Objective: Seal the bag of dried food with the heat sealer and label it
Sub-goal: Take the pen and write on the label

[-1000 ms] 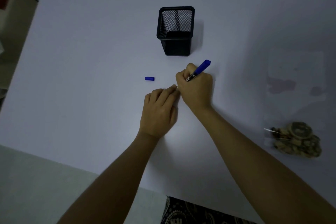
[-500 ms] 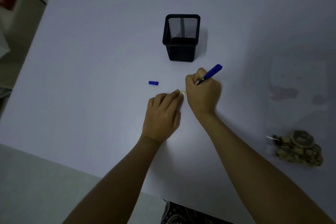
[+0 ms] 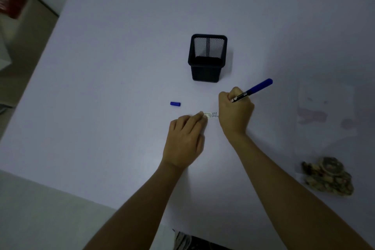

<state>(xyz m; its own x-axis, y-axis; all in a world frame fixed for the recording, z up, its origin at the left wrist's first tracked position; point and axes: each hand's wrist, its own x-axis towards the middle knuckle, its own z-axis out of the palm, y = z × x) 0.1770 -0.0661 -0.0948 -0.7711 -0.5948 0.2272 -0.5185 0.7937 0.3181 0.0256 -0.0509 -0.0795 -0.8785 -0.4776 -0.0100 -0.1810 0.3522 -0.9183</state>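
Head view, nearest first: two bare forearms reach up from the bottom edge over a smooth, pale, matte worktop (image 3: 101,128). The left hand (image 3: 185,140) lies palm down with its fingers nearly straight and close together; the fingertips press flat on the left end of a small white label (image 3: 212,115), a narrow paper strip lying on the worktop with a few lines of tiny dark writing, too small to read. The left grip is thus flat and pressing, not curled around anything. Just to the right, the right hand (image 3: 235,110) is curled into a tight writing grip, thumb and fingers pinching a slim pen (image 3: 253,91) with a dark lower barrel and a blue upper end that tilts up and away to the right. The pen tip is hidden behind the hand, at the label's right end.

Off to the right, well apart from the hands, lies the bag of dried food (image 3: 328,176): clear, faintly glossy plastic, its lower part bulging with brown, lumpy, rough-looking pieces, the flat upper part barely visible against the worktop.

Left of the label, a short blue cylindrical pen cap (image 3: 175,104) lies on its side. Farther back stands a black, square wire-mesh pen holder (image 3: 207,59), upright.
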